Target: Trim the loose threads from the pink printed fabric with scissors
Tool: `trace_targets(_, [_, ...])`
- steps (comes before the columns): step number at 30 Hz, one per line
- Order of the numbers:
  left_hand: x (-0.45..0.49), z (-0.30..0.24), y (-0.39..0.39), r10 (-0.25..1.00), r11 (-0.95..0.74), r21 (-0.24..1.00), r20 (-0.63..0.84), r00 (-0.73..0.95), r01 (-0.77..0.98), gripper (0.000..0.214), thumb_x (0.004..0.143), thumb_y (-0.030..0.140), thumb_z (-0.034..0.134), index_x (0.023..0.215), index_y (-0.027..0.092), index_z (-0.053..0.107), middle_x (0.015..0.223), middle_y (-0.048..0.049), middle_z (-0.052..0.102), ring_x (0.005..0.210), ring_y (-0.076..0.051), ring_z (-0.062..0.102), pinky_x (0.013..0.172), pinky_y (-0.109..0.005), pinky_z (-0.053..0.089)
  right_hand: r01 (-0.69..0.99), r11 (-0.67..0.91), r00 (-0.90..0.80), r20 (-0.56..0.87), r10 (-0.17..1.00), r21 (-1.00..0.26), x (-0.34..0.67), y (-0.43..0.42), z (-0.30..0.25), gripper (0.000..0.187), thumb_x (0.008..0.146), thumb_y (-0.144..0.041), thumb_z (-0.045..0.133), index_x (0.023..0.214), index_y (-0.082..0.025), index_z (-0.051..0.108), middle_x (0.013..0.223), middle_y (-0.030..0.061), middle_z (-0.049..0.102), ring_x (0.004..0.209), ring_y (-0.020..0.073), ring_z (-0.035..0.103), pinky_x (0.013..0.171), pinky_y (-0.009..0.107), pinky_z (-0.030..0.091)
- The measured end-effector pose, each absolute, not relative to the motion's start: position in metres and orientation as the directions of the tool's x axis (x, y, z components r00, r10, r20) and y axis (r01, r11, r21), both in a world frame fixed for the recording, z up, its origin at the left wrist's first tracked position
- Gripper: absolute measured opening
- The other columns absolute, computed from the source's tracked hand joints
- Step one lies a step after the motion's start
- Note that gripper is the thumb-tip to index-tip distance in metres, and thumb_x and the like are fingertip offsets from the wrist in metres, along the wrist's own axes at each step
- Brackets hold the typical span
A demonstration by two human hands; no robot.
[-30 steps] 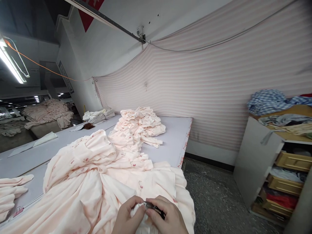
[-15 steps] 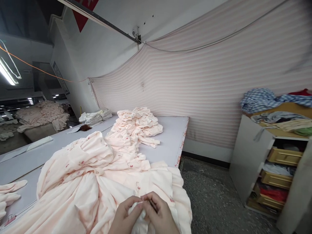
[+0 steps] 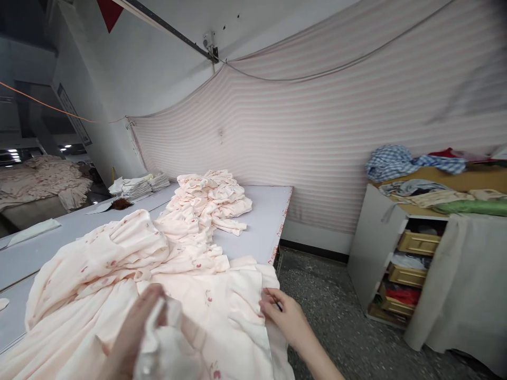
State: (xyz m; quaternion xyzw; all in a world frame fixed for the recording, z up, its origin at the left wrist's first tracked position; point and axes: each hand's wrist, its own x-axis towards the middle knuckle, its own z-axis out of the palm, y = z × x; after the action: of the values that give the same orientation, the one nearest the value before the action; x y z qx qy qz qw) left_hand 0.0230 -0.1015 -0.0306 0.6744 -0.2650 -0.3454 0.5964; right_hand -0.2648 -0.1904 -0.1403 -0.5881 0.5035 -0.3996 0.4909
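Note:
My left hand (image 3: 132,332), smeared by motion, is closed on a bunched part of a pale cream garment (image 3: 168,338) low in the view. To its right, my right hand (image 3: 283,311) has its fingers pinched together beside the edge of a pale pink printed garment (image 3: 233,295). A small thin dark tool (image 3: 278,305) pokes out between those fingers; its kind cannot be made out. Whether the fingertips also grip the cloth edge is unclear. Under both hands, pink fabric with small red motifs spreads over the table.
A heap of pink garments (image 3: 209,195) lies farther back on the grey table (image 3: 261,206). Folded white cloths (image 3: 138,186) are stacked at its far edge. On the right stands a cabinet (image 3: 376,248) with drawers and fabrics on top. A striped sheet (image 3: 253,132) covers the wall.
My hands were together at the cloth and are now apart. The right moved right to the garment's edge; the left moved left with the bunched cloth. The view has turned right.

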Motion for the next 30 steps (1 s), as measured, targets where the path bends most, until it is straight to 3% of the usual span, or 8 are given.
trace_targets(4, [-0.034, -0.065, -0.130, -0.976, -0.184, 0.910, -0.125, 0.177, -0.371, 0.043, 0.074, 0.043, 0.067, 0.111, 0.021, 0.066, 0.080, 0.0012, 0.066, 0.058, -0.013, 0.054, 0.059, -0.024, 0.045, -0.053, -0.001, 0.303, -0.015, -0.953, -0.999, -0.222, -0.168, -0.138, 0.017, 0.078, -0.032, 0.054, 0.075, -0.018, 0.062, 0.070, 0.0012, 0.063, 0.069, 0.0193, 0.059, 0.063, 0.025, 0.046])
trace_targets(7, [-0.057, -0.077, -0.141, -0.987, -0.099, 0.788, -0.156, -0.041, -0.607, 0.029, 0.076, 0.035, 0.064, 0.102, 0.023, 0.068, 0.089, -0.0006, 0.069, 0.083, -0.020, 0.059, 0.081, -0.029, 0.043, 0.028, 0.005, 0.391, 0.007, -0.920, -1.000, -0.211, -0.155, -0.143, 0.019, 0.079, -0.034, 0.051, 0.073, -0.018, 0.059, 0.066, -0.0002, 0.060, 0.067, 0.0180, 0.058, 0.062, 0.024, 0.046])
trace_targets(15, [-0.052, -0.093, -0.129, -0.990, -0.124, 0.714, -0.045, 0.132, -0.689, 0.018, 0.090, 0.039, 0.038, 0.079, 0.025, 0.036, 0.054, 0.0103, 0.035, 0.051, -0.015, 0.042, 0.056, -0.025, 0.035, -0.182, -0.052, 0.197, 0.016, -0.980, -0.982, -0.256, -0.169, -0.153, 0.024, 0.083, -0.034, 0.052, 0.100, -0.020, 0.061, 0.079, 0.0023, 0.063, 0.074, 0.0198, 0.060, 0.069, 0.026, 0.045])
trace_targets(17, [-0.049, -0.097, -0.124, -0.989, -0.094, 0.720, 0.010, 0.146, -0.688, 0.017, 0.092, 0.041, 0.033, 0.085, 0.026, 0.037, 0.053, 0.0101, 0.039, 0.049, -0.016, 0.047, 0.054, -0.025, 0.037, -0.206, -0.061, 0.288, -0.001, -0.958, -0.977, -0.250, -0.170, -0.150, 0.031, 0.076, -0.027, 0.060, 0.106, -0.022, 0.061, 0.079, 0.0001, 0.061, 0.071, 0.0185, 0.059, 0.066, 0.024, 0.045])
trace_targets(20, [-0.037, -0.095, -0.116, -0.987, -0.061, 0.674, 0.067, 0.143, -0.736, 0.026, 0.092, 0.036, 0.030, 0.110, 0.025, 0.046, 0.068, 0.0027, 0.064, 0.067, -0.020, 0.065, 0.065, -0.029, 0.048, -0.222, -0.121, 0.344, 0.039, -0.938, -0.967, -0.233, -0.170, -0.147, 0.006, 0.078, -0.023, 0.058, 0.081, -0.021, 0.063, 0.073, -0.0014, 0.058, 0.071, 0.0172, 0.056, 0.065, 0.023, 0.042])
trace_targets(23, [-0.019, -0.088, -0.106, -0.968, -0.068, 0.536, 0.167, 0.185, -0.841, 0.026, 0.090, 0.030, 0.033, 0.105, 0.027, 0.055, 0.094, -0.0024, 0.070, 0.089, -0.021, 0.068, 0.077, -0.031, 0.051, -0.119, -0.127, 0.291, 0.087, -0.953, -0.985, -0.226, -0.171, -0.149, 0.021, 0.087, -0.030, 0.049, 0.069, -0.020, 0.052, 0.069, -0.0022, 0.051, 0.069, 0.0160, 0.052, 0.064, 0.023, 0.039])
trace_targets(26, [-0.004, -0.087, -0.097, -0.931, -0.104, 0.339, 0.298, 0.211, -0.935, 0.018, 0.088, 0.041, 0.044, 0.089, 0.025, 0.054, 0.079, -0.0019, 0.063, 0.070, -0.022, 0.066, 0.063, -0.032, 0.053, -0.036, -0.072, 0.287, 0.058, -0.956, -0.997, -0.228, -0.173, -0.151, 0.028, 0.089, -0.041, 0.047, 0.070, -0.020, 0.049, 0.066, -0.0036, 0.045, 0.066, 0.0152, 0.047, 0.060, 0.022, 0.037])
trace_targets(30, [-0.001, -0.093, -0.091, -0.873, 0.100, 0.044, 0.482, -0.067, -0.994, 0.010, 0.082, 0.032, 0.056, 0.076, 0.024, 0.054, 0.100, -0.0097, 0.058, 0.087, -0.025, 0.065, 0.070, -0.034, 0.056, -0.047, -0.096, 0.288, 0.078, -0.954, -0.994, -0.229, -0.174, -0.141, 0.035, 0.090, -0.046, 0.045, 0.067, -0.020, 0.047, 0.063, -0.0040, 0.043, 0.063, 0.0148, 0.044, 0.057, 0.022, 0.034])
